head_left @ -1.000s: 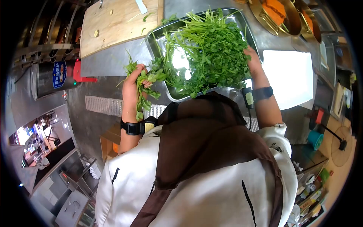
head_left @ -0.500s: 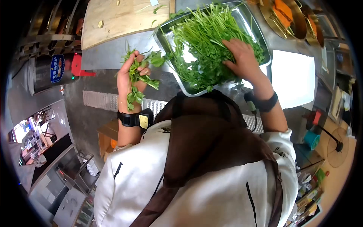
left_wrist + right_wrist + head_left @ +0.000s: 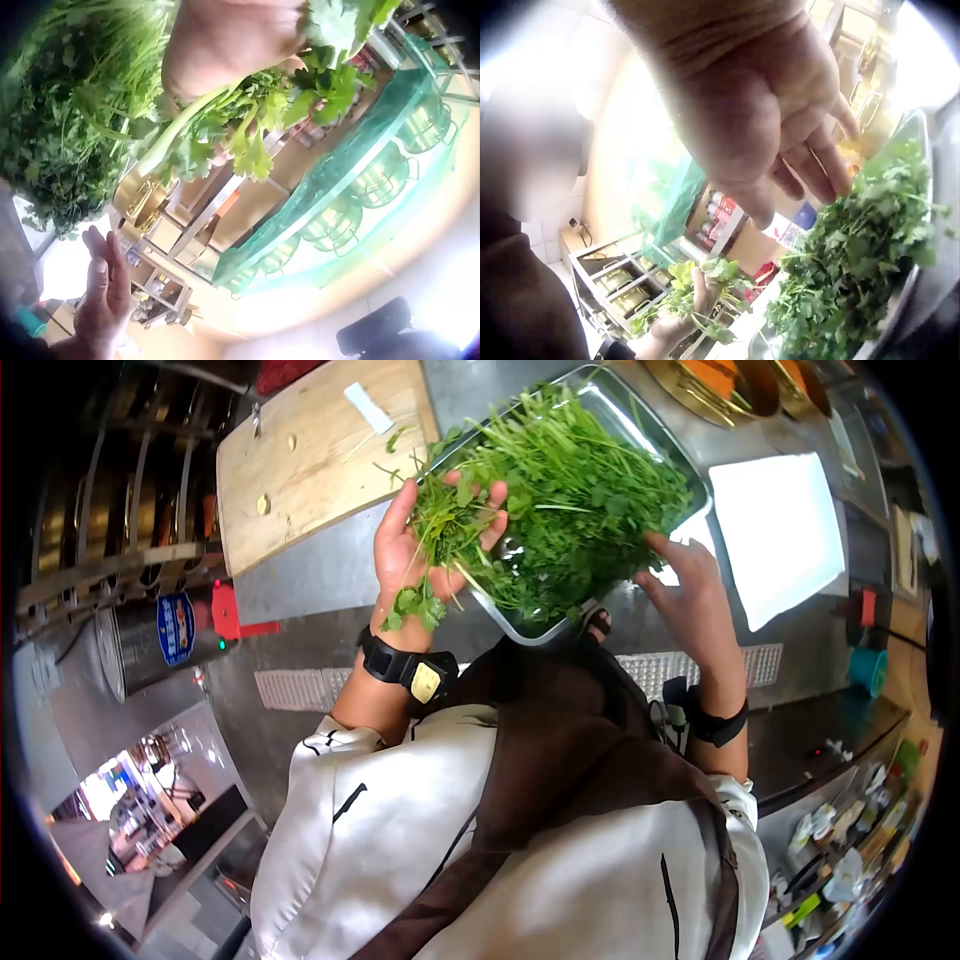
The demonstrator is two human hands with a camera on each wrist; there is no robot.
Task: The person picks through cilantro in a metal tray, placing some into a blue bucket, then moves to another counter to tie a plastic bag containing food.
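A bunch of cilantro-like greens (image 3: 560,500) with long pale stems fills much of a metal tray (image 3: 508,628). My left hand (image 3: 405,555) is palm up at the tray's left side, thumb spread from the fingers, with a small bunch of leafy sprigs (image 3: 445,525) lying across the palm. In the left wrist view a thick stem (image 3: 161,146) and leaves stick out beneath that hand. My right hand (image 3: 693,600) hovers at the tray's right corner, fingers loosely extended, fingertips right by the leaves. The right wrist view shows its palm facing the greens (image 3: 855,255), holding nothing.
A wooden cutting board (image 3: 320,470) with scraps and a white strip (image 3: 368,408) lies left of the tray. At the right are a white sheet-like board (image 3: 780,540) and brass pots (image 3: 745,405) with orange contents. A red-handled item (image 3: 235,615) sits at the counter's left.
My left hand has moved right to the tray and turned palm up, its fingers loosening around the sprigs. My right hand came over the greens, then drew back to the tray's right corner.
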